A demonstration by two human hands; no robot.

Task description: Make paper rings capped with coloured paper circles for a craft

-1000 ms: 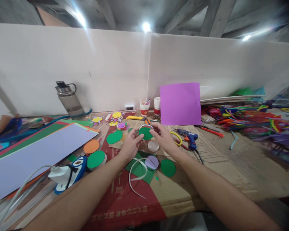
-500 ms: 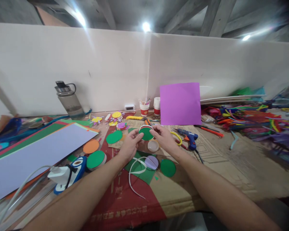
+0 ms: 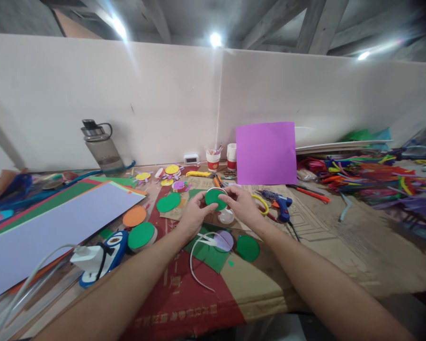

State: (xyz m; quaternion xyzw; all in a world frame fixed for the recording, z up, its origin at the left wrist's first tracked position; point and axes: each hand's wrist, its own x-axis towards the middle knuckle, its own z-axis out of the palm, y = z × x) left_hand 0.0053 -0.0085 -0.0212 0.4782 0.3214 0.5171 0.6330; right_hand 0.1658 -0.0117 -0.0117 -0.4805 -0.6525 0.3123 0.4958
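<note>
Step in hand, by the look of it: seating a flat green round disc of paper or thin foam (image 3: pixel 213 199) against a white-rimmed round piece (image 3: pixel 218 189) behind it. Both are up between the hands, above the middle of the brown-and-red cardboard sheet (image 3: pixel 262 284). Left hand (image 3: pixel 192 215) is partly closed, thumb on the disc's face near its lower edge, fingers curled at the left side. Right hand (image 3: pixel 244 206) is also partly closed, thumb on the face at the right, fingers at the upper right edge. Rim shows only along the top, so alignment lower down can't be told. Whether anything bonds the two: can't tell. Next move likely calls for squaring the edges, then even thumb pressure, without creasing the disc. Translucent round lid-like piece (image 3: pixel 226 216) lies just below the held disc; blue glue gun (image 3: pixel 280 203) lies to the right, untouched.
</note>
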